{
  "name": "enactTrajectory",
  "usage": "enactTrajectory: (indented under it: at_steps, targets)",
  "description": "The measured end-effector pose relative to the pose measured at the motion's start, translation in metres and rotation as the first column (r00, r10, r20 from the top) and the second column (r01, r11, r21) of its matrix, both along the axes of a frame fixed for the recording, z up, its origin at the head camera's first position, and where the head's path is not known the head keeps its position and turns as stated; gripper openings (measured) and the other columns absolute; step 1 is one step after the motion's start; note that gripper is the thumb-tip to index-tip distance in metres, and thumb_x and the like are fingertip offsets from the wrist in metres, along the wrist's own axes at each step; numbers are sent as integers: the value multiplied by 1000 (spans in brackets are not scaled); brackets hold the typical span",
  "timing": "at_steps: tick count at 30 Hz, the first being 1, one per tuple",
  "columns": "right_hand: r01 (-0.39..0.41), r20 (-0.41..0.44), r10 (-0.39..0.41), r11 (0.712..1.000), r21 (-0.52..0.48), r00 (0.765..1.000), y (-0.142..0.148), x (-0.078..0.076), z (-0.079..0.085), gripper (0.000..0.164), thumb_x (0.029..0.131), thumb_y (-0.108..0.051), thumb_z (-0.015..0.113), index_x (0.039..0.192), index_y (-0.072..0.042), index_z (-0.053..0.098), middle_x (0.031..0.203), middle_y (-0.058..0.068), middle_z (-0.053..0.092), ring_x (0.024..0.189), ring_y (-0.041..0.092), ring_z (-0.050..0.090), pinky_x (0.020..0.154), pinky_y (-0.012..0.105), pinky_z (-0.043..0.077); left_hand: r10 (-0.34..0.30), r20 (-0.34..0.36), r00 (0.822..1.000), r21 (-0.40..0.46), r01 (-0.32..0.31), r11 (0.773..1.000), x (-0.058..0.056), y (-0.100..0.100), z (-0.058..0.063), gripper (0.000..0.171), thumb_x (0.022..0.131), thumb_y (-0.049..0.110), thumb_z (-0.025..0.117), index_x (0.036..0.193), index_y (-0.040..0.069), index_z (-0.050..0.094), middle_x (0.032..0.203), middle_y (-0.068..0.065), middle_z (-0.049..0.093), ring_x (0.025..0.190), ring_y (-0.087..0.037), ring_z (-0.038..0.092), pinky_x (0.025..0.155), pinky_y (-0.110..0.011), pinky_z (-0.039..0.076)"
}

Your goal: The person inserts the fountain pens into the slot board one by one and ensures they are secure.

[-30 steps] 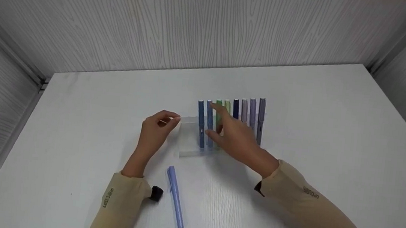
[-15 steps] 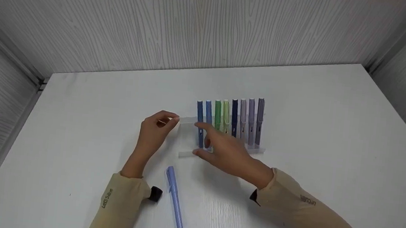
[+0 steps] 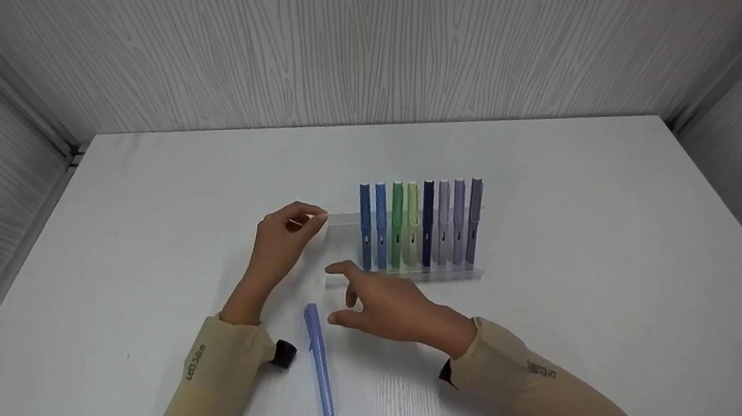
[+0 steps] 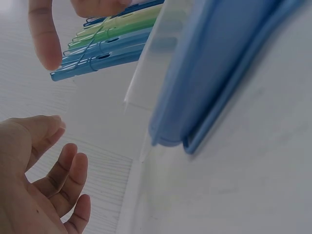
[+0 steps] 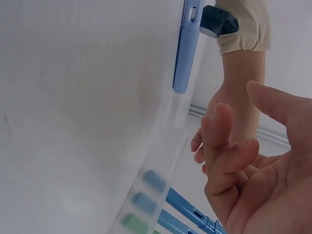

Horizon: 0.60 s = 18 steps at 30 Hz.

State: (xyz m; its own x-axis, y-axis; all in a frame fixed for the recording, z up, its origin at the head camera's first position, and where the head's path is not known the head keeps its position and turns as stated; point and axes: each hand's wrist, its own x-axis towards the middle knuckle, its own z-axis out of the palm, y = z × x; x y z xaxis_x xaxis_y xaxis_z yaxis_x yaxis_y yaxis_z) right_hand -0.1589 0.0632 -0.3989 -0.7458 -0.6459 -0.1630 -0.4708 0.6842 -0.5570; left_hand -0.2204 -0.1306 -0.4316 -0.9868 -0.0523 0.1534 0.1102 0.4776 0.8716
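A clear pen stand (image 3: 335,281) holds several upright pens (image 3: 397,221), running from blue through green and navy to purple. At its back left corner, the thumb and index finger of my left hand (image 3: 281,240) pinch the clear edge. One periwinkle pen (image 3: 320,361) with a clip lies on the table in front of the stand. My right hand (image 3: 395,307) hovers near the stand's front edge, above and right of that pen's clip end. Its thumb and index finger are apart, with nothing between them. The lying pen (image 4: 204,73) looms large in the left wrist view.
The white table (image 3: 583,223) extends around the stand, with a grained panel (image 3: 374,43) behind it. A black wrist device (image 3: 284,354) sits at the left cuff, close beside the lying pen.
My right hand has moved from over the standing pens, down and left toward the lying pen. My left hand, the stand and the lying pen have stayed in place.
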Motion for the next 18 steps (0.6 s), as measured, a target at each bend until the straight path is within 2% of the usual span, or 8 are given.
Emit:
enactTrajectory:
  at_steps: [9, 18]
  targets:
    - [-56, 2, 56, 998, 28, 998, -11, 1, -8, 61, 89, -39, 68, 141, -20, 42, 92, -1, 66, 63, 9, 53, 53, 25, 41, 0, -22, 1000, -12, -1, 1000, -1, 0, -1, 22, 92, 32, 66, 103, 14, 73, 92, -7, 71, 83, -17, 59, 68, -25, 46]
    - [-58, 44, 54, 995, 83, 998, -25, 0, -17, 62, 87, -38, 71, 140, -17, 46, 80, -5, 65, 62, 5, 53, 56, 23, 42, -8, -33, 999, 1, 9, 1000, 0, -1, -2, 21, 92, 31, 66, 102, 14, 73, 91, -7, 71, 82, -17, 59, 69, -27, 47]
